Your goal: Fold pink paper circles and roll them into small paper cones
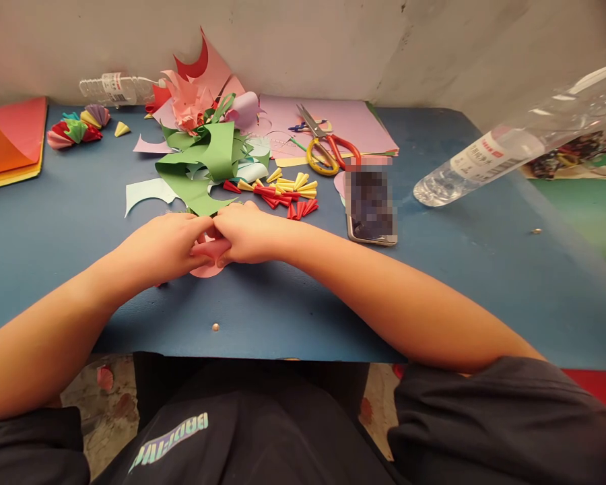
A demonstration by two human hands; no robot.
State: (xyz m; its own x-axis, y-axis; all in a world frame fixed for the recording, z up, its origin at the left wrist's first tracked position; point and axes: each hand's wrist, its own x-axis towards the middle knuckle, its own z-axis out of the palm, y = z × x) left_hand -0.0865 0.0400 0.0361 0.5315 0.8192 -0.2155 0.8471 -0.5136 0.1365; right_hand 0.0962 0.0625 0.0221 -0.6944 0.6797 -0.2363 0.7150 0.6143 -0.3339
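Both hands meet over the near part of the blue table, fingers closed on a piece of pink paper (pixel 211 250) that bends between them. My left hand (pixel 174 244) pinches its left side, and my right hand (pixel 245 234) grips the right side; some fingertips are hidden. A rounded pink edge shows below the fingers. Just beyond the hands lie green paper offcuts (pixel 217 151). To their right is a heap of small red and yellow paper cones (pixel 287 190).
Scissors (pixel 320 138) with red and yellow handles lie on lilac paper sheets (pixel 328 121). A phone (pixel 371 205) rests right of the cones, near a tilted water bottle (pixel 477 165). Coloured sheets (pixel 10 148) are at left, with paper cone clusters (pixel 75 129) and a lying bottle (pixel 118 89) behind.
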